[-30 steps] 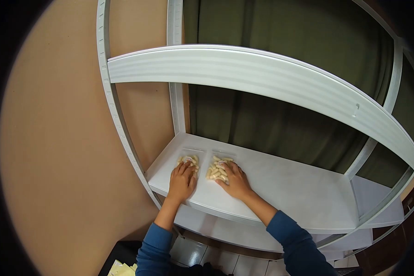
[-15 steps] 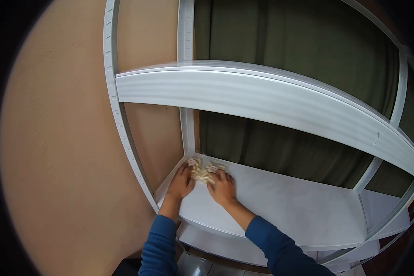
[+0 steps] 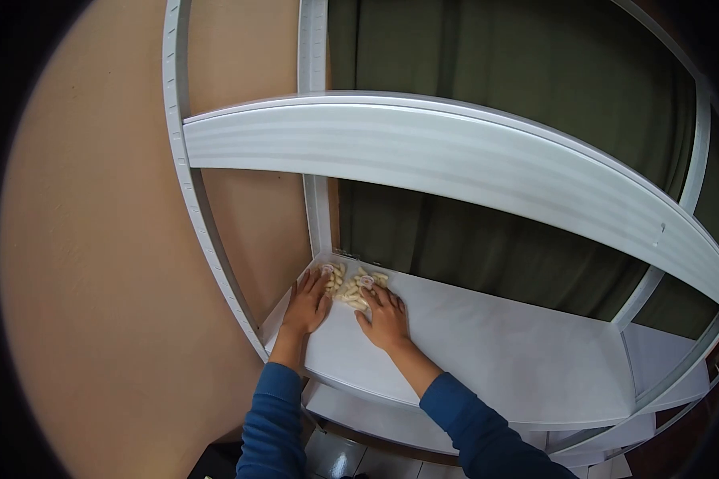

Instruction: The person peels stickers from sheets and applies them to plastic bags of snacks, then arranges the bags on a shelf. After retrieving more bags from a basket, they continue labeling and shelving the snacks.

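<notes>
At the back left corner of the white shelf (image 3: pixel 471 351) lie two clear plastic bags of pale, clove-shaped pieces that look like peeled garlic. My left hand (image 3: pixel 305 305) is laid with stretched fingers at the left bag (image 3: pixel 333 279), covering part of it. The right bag (image 3: pixel 365 282) has its knotted top showing, and the fingertips of my right hand (image 3: pixel 385 315) rest at its near edge. That hand is spread, thumb apart from the fingers. Some of both bags is hidden under my fingers.
A higher shelf (image 3: pixel 423 144) crosses above my hands, and a lower shelf (image 3: pixel 375 411) sits below. White slotted uprights (image 3: pixel 204 215) frame the left side beside a tan wall (image 3: pixel 112 239). A dark green curtain (image 3: pixel 471 239) hangs behind. Floor tiles (image 3: pixel 335 455) show underneath.
My fingers have flattened and spread, uncovering more of the bags, which stay in the corner. The view has shifted slightly, so the shelving appears a little higher and further left.
</notes>
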`<state>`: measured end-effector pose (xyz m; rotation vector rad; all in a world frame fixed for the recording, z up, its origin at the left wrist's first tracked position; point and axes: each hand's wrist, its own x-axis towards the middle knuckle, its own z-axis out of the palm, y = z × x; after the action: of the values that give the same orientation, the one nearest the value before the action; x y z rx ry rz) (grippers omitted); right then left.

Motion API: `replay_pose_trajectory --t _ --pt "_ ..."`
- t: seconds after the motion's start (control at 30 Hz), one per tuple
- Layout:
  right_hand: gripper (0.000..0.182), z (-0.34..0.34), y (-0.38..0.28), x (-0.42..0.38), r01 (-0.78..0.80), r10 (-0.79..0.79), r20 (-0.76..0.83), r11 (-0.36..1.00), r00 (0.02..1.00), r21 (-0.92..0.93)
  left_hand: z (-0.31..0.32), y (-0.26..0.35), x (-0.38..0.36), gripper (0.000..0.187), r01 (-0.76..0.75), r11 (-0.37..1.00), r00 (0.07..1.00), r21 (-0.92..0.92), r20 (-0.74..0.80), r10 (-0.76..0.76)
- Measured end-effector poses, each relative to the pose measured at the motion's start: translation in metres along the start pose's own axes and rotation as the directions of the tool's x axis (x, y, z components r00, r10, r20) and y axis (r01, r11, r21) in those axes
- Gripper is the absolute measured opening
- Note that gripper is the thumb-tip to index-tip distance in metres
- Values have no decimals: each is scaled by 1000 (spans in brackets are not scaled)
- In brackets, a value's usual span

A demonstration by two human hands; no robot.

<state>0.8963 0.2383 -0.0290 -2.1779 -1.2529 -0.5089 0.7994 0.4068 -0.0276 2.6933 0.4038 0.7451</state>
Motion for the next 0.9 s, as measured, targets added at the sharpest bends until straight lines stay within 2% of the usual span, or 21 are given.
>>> replay_pose_trajectory --t 0.07,0.1,0.13,0.2,0.23,0.27,0.33,0.37,0.47,0.53,0.6,0.67,0.73,0.8,0.9 --pt "48 1 1 0 8 -8 -5 1000 1000 25 -5 7 -3 51 7 999 999 51 -47 -4" --pt "51 0 0 -2 23 -22 -13 998 1000 52 -2 8 -3 49 -15 996 991 90 -128 27" --pt "51 -1 -1 -5 13 -13 -15 998 1000 53 -4 9 -4 49 -22 996 992 91 -119 33" --pt "51 -12 -6 -11 89 -90 19 994 996 56 -12 17 -3 44 -142 990 972 -9 -188 138" --pt "51 -20 -6 -19 135 -138 31 986 990 96 -16 22 -6 38 -165 980 976 113 -122 179" --pt "51 -32 -6 -28 123 -126 25 988 992 93 -20 29 -7 38 -178 978 975 112 -115 191" --pt "48 -62 1 -49 266 -288 141 952 947 155 -22 41 -5 37 -448 864 889 230 10 458" --pt "46 -80 6 -61 303 -323 142 942 936 141 -19 40 -2 38 -509 827 853 238 10 522" --pt "39 -134 23 -110 255 -269 83 956 960 144 -6 38 6 38 -517 841 853 160 25 521" --pt "34 -176 37 -152 185 -185 -15 976 983 110 3 35 10 41 -478 877 878 45 16 478" --pt "31 -210 61 -207 96 -94 -179 995 979 1 2 39 10 45 -542 840 839 -21 -65 540" --pt "31 -243 84 -271 -109 75 -334 990 940 -85 -3 58 2 48 -528 846 834 75 -145 533" --pt "31 -276 105 -343 -349 221 -493 919 841 -184 15 39 2 47 -528 830 803 182 -211 557" --pt "28 -310 118 -417 -555 342 -618 811 707 -186 20 37 1 47 -507 840 820 194 -192 539" --pt "25 -349 115 -524 -772 383 -751 583 537 -254 7 92 -27 48 -435 872 832 224 -269 485"
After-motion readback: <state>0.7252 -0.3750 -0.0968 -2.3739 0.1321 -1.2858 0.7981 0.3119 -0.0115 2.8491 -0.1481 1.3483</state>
